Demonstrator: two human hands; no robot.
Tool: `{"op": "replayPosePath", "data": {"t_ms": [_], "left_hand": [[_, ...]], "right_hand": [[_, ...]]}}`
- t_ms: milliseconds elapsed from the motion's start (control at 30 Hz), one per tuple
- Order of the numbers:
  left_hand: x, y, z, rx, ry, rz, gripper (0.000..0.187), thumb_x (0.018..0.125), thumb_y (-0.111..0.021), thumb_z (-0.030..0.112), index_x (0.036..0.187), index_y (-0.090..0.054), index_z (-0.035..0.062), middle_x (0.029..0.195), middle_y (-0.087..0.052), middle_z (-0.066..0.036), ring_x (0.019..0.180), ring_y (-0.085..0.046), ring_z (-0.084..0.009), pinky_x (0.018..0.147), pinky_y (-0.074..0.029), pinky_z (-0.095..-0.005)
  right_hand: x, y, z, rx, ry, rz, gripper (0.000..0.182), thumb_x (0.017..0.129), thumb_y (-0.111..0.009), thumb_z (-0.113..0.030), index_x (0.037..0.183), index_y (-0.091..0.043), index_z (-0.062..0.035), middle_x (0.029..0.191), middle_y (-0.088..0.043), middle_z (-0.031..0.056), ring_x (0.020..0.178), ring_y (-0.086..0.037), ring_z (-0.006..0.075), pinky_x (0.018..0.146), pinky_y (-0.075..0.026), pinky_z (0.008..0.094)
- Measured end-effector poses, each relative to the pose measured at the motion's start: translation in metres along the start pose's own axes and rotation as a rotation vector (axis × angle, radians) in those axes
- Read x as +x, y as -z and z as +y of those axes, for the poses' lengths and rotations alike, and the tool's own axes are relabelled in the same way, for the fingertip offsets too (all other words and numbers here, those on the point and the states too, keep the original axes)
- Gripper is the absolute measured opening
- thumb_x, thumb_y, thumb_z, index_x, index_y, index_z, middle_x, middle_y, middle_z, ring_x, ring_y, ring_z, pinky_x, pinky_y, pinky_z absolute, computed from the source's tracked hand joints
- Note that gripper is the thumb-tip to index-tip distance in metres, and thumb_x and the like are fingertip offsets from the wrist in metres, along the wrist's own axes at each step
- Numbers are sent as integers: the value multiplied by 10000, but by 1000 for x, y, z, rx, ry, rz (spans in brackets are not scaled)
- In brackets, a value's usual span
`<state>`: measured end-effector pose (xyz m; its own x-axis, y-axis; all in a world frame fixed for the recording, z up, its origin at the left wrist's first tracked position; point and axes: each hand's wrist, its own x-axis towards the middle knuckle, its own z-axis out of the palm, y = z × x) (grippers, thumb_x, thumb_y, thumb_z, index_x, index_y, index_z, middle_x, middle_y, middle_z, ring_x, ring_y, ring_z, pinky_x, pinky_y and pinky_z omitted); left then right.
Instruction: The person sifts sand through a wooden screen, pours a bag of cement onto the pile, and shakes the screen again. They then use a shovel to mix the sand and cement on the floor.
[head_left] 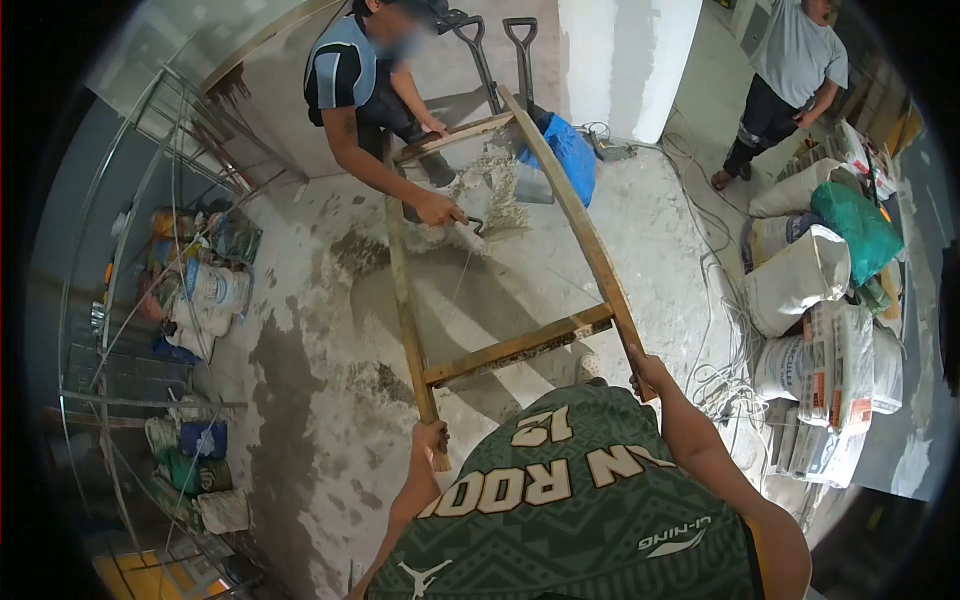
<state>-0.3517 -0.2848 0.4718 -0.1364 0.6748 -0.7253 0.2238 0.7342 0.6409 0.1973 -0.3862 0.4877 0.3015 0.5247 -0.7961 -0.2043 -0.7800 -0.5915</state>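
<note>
A long wooden frame (518,343) with two side rails and crosspieces stretches away from my body. My left hand (431,440) is wrapped round the near end of its left rail. On the other side, my right hand (653,374) grips the near end of the right rail. A co-worker crouches at the far end, one hand (434,127) at the far crosspiece. The co-worker's other hand (440,209) holds a trowel (505,234) over the area inside the frame. Grey, crumbly mortar-like material (492,187) lies around the trowel.
Two shovels (521,45) lean at the back beside a blue bag (570,160). Metal scaffolding (105,403) and sacks (215,290) line the left. Tangled cables (718,380) and stacked bags (800,280) lie right. Another person (792,80) stands at the back right.
</note>
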Motion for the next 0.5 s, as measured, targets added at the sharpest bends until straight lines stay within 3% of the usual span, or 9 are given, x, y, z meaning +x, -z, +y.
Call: {"op": "replayPosePath", "data": {"t_ms": [500], "left_hand": [[-12, -1, 20, 35, 72, 4, 137, 849, -643, 69, 883, -577, -46, 667, -588, -116, 545, -583, -221, 489, -468, -393]], "right_hand": [[13, -1, 8, -62, 54, 11, 785, 803, -581, -731, 896, -618, 47, 646, -598, 145, 526, -601, 245, 485, -504, 390]]}}
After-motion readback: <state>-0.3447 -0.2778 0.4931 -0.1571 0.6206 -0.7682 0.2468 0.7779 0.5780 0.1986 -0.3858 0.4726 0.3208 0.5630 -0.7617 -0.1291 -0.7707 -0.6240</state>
